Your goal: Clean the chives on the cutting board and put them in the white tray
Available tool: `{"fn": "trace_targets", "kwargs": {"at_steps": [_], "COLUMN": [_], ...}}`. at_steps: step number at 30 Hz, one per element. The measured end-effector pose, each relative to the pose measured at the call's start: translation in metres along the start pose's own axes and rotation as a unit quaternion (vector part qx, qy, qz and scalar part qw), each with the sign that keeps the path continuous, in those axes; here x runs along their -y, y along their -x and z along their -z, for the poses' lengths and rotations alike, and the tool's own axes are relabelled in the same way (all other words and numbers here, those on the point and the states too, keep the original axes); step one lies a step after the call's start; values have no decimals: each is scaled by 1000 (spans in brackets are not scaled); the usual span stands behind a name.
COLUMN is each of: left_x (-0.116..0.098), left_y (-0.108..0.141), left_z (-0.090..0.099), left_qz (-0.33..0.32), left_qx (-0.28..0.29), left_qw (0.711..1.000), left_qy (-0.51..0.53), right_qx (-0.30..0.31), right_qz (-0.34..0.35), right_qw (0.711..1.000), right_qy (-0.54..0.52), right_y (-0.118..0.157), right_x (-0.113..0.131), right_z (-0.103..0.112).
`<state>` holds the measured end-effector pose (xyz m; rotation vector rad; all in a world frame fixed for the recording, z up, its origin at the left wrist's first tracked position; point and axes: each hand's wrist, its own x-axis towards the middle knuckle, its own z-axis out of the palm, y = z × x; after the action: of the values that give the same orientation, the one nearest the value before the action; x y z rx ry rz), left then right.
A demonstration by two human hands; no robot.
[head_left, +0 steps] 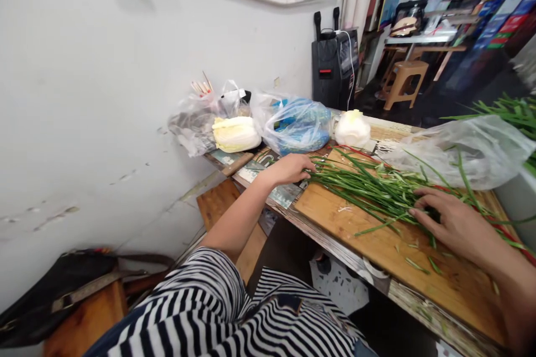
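A loose bundle of long green stalks (pixel 364 184) lies across a wooden board (pixel 339 223) on the table. My left hand (pixel 295 169) has its fingers closed round the left end of the bundle. At the other end, my right hand (pixel 444 215) rests against the stalks with its fingers curved and the thumb apart, its palm side hidden. Short green scraps are scattered on the board below the bundle. A red strip runs behind and under the stalks.
Along the wall stand a cabbage (pixel 237 134), a plastic bag with blue contents (pixel 297 122), a white vegetable (pixel 352 128) and a black speaker (pixel 335 64). A clear bag (pixel 473 150) and more greens (pixel 508 114) lie at the right. A black bag (pixel 54 295) sits lower left.
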<state>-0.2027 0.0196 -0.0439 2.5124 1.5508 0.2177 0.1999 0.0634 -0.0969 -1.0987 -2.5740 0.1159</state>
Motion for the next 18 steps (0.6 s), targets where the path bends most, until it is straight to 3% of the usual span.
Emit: {"fn": "trace_targets", "kwargs": {"at_steps": [9, 12, 16, 18], "left_x": [-5, -1, 3, 4], "left_y": [38, 40, 32, 25], "left_z": [-7, -12, -16, -16], "left_qz": [13, 19, 98, 128], "left_qx": [13, -33, -105, -104], "left_qw": [1000, 999, 989, 985], "left_qy": [18, 38, 45, 48], "right_qx": [8, 11, 11, 9], "right_qz": [2, 7, 12, 11], "right_qw": [1000, 1000, 1000, 1000], "right_qy": [5, 6, 6, 6], "right_y": [0, 0, -1, -1], "right_x": [-1, -1, -1, -2], "right_z": [-1, 1, 2, 2]}}
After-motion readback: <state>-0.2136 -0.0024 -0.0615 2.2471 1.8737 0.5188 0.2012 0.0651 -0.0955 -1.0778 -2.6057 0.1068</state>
